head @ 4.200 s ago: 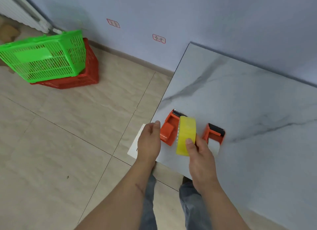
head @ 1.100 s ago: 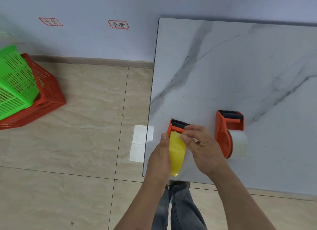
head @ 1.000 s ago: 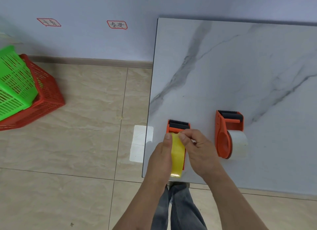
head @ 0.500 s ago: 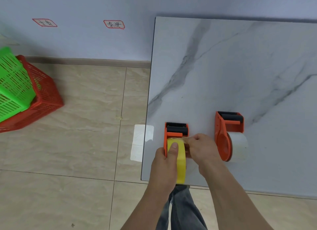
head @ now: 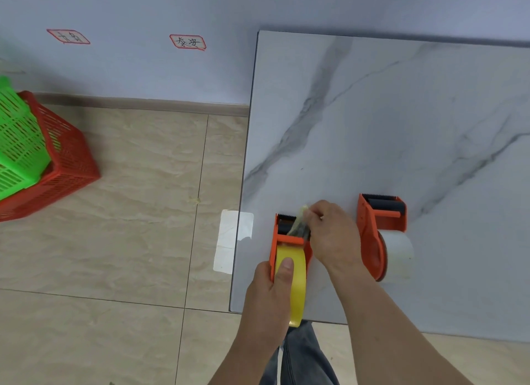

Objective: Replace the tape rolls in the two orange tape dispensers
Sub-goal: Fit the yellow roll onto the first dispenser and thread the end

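Observation:
A yellow tape roll [head: 295, 287] sits in the left orange dispenser [head: 286, 237] at the near left corner of the marble table [head: 387, 120]. My left hand [head: 269, 293] grips this dispenser from the left, thumb pressed on the yellow roll. My right hand [head: 332, 235] pinches the loose tape end [head: 299, 222], pulled forward over the dispenser's roller toward its toothed blade. The second orange dispenser [head: 375, 232] lies on its side to the right, holding a whitish tape roll [head: 398, 254], untouched.
A green basket [head: 20, 146] lies tipped in a red basket [head: 57, 166] on the tiled floor at left. A white patch [head: 232, 238] marks the floor beside the table's left edge. Two red-framed labels are stuck on the wall. My legs show below the table's near edge.
The yellow roll went from my right hand into the left dispenser. My left thumb now rests on it, and my right hand has drawn the tape end forward over the roller.

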